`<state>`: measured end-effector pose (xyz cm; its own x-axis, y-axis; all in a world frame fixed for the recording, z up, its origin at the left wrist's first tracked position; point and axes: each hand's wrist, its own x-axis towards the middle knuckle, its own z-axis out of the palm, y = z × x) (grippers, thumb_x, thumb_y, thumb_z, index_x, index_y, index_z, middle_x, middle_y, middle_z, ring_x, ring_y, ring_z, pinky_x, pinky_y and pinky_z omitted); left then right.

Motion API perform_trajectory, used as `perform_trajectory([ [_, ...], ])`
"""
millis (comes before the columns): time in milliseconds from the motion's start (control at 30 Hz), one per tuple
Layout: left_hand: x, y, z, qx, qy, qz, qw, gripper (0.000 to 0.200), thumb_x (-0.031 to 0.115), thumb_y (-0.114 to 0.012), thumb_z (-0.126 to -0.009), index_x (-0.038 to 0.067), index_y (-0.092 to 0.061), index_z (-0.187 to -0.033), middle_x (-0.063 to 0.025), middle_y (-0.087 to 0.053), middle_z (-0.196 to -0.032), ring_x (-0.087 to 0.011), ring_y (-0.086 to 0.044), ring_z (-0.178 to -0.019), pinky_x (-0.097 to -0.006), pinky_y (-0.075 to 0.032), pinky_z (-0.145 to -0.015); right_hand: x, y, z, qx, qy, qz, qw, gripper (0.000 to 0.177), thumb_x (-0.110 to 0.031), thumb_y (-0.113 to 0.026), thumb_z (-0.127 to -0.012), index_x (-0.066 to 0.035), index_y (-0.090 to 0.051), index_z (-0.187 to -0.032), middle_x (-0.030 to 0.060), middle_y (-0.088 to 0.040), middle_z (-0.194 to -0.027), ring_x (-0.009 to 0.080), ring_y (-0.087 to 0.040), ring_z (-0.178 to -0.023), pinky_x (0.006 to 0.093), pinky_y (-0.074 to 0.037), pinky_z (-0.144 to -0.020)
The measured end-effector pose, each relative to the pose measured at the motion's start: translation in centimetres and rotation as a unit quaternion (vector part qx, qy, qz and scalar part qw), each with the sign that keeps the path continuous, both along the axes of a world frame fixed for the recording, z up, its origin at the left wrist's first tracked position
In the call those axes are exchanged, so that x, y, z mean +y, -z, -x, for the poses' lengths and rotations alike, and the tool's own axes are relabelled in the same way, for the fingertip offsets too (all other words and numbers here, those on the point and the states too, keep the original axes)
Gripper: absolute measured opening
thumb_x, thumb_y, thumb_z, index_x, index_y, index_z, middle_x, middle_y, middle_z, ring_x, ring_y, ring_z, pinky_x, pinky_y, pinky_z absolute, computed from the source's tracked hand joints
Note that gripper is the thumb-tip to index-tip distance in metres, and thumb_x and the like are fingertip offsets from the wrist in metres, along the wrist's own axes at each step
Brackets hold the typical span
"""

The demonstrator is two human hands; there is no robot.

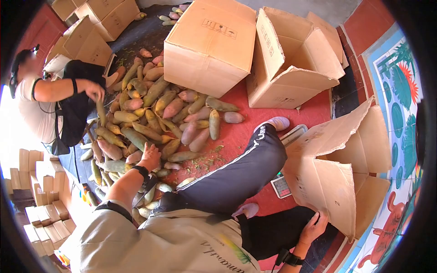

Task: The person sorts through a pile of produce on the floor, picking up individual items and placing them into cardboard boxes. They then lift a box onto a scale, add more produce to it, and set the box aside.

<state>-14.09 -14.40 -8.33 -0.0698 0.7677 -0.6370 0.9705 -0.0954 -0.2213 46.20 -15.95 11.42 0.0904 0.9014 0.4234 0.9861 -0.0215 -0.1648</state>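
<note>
My left hand [150, 157] reaches over a big pile of long green and pinkish radishes [154, 129], its fingers spread on or just above those at the near edge. No radish is visibly gripped in it. Low at the right, my right hand [314, 227] has its fingers bent around the lower edge of an open cardboard box [318, 182], by the front flap. This box stands with its flaps up next to my bent leg. Beneath it shows a scale with a keypad [282, 187].
Across the pile sits another person [38, 104], one hand on a radish. A closed carton [209, 45] and an open carton [291, 68] stand behind the pile. More cartons [104, 18] are at the back left, stacked small boxes [48, 214] at lower left. A painted wall [396, 113] borders the right.
</note>
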Motion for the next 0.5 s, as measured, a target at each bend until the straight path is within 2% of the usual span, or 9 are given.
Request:
perform_trajectory([
  [33, -0.2, 0.4, 0.3, 0.028, 0.05, -0.037, 0.998, 0.03, 0.02, -0.051, -0.08, 0.014, -0.06, -0.107, -0.0059, -0.051, -0.117, -0.0276, -0.037, -0.121, -0.0552, -0.014, -0.106, 0.0, 0.0, 0.0, 0.001, -0.001, 0.0, 1.0, 0.011, -0.005, -0.05, -0.087, 0.002, -0.055, -0.093, 0.0187, -0.055, -0.088, 0.0349, -0.054, -0.083, 0.0392, -0.044, -0.076],
  [100, -0.2, 0.8, 0.6, 0.046, 0.077, -0.033, 0.995, 0.028, 0.02, -0.052, -0.08, 0.015, -0.061, -0.106, -0.006, -0.052, -0.116, -0.0272, -0.038, -0.119, -0.0563, -0.012, -0.106, 0.0, 0.1, -0.1, 0.008, 0.004, 0.017, 1.0, 0.013, -0.005, -0.05, -0.086, 0.003, -0.055, -0.094, 0.0189, -0.054, -0.089, 0.0368, -0.054, -0.084, 0.043, -0.043, -0.075],
  [167, 0.4, 0.6, 0.6, 0.063, 0.105, -0.031, 0.992, 0.027, 0.02, -0.052, -0.081, 0.015, -0.062, -0.105, -0.0062, -0.052, -0.115, -0.0269, -0.04, -0.117, -0.0573, -0.011, -0.106, 0.1, 0.1, 0.0, 0.004, 0.004, 0.014, 1.0, 0.012, -0.005, -0.05, -0.086, 0.003, -0.055, -0.094, 0.0191, -0.055, -0.089, 0.0365, -0.054, -0.084, 0.0413, -0.043, -0.076],
  [233, 1.7, -0.6, -0.1, 0.095, 0.122, 0.083, 0.985, 0.024, 0.022, -0.053, -0.08, 0.017, -0.065, -0.101, -0.0056, -0.053, -0.115, -0.0248, -0.039, -0.118, -0.0568, -0.011, -0.107, 0.1, -0.1, 0.2, -0.001, 0.007, 0.012, 1.0, 0.012, -0.005, -0.05, -0.087, 0.003, -0.055, -0.094, 0.0193, -0.055, -0.089, 0.0362, -0.054, -0.084, 0.0397, -0.044, -0.076],
  [267, 1.8, -0.5, 0.0, 0.095, 0.124, 0.082, 0.984, 0.024, 0.022, -0.053, -0.08, 0.017, -0.065, -0.101, -0.0056, -0.053, -0.115, -0.0248, -0.039, -0.118, -0.0568, -0.011, -0.107, 0.1, -0.3, 0.4, 0.002, 0.004, 0.009, 1.0, 0.012, -0.005, -0.05, -0.087, 0.003, -0.055, -0.094, 0.0195, -0.055, -0.089, 0.0363, -0.054, -0.084, 0.0399, -0.044, -0.076],
  [333, 1.4, 0.4, 0.1, 0.112, 0.161, 0.074, 0.978, 0.024, 0.022, -0.054, -0.08, 0.016, -0.067, -0.099, -0.0047, -0.052, -0.117, -0.0241, -0.04, -0.117, -0.0555, -0.012, -0.106, 0.1, -0.3, 0.4, 0.004, 0.005, 0.004, 1.0, 0.012, -0.005, -0.05, -0.086, 0.003, -0.055, -0.094, 0.0197, -0.055, -0.089, 0.0364, -0.054, -0.084, 0.0402, -0.044, -0.076],
  [433, 0.5, 1.6, 0.5, 0.111, 0.152, 0.058, 0.98, 0.029, 0.023, -0.056, -0.079, 0.014, -0.066, -0.104, -0.0035, -0.054, -0.117, -0.0246, -0.043, -0.116, -0.0535, -0.014, -0.106, 0.0, 0.0, 0.0, -0.023, -0.008, -0.016, 1.0, 0.012, -0.005, -0.05, -0.086, 0.003, -0.055, -0.094, 0.02, -0.055, -0.09, 0.0367, -0.054, -0.084, 0.0405, -0.044, -0.076],
  [467, 0.0, 1.7, 0.6, 0.146, 0.193, 0.019, 0.97, 0.034, 0.025, -0.057, -0.077, 0.009, -0.065, -0.106, -0.0067, -0.057, -0.114, -0.0256, -0.045, -0.115, -0.0528, -0.018, -0.104, 0.1, 0.0, 0.1, -0.023, -0.004, -0.013, 1.0, 0.012, -0.004, -0.051, -0.086, 0.003, -0.055, -0.093, 0.0199, -0.055, -0.09, 0.0368, -0.055, -0.084, 0.0405, -0.044, -0.076],
  [500, -0.6, 1.9, 0.8, 0.147, 0.192, 0.019, 0.97, 0.034, 0.025, -0.057, -0.077, 0.009, -0.065, -0.106, -0.0067, -0.057, -0.114, -0.0256, -0.045, -0.115, -0.0528, -0.018, -0.104, 0.1, 0.0, 0.2, -0.022, 0.0, -0.011, 1.0, 0.011, -0.004, -0.051, -0.086, 0.003, -0.055, -0.093, 0.0198, -0.056, -0.091, 0.0368, -0.055, -0.084, 0.0406, -0.044, -0.076],
])
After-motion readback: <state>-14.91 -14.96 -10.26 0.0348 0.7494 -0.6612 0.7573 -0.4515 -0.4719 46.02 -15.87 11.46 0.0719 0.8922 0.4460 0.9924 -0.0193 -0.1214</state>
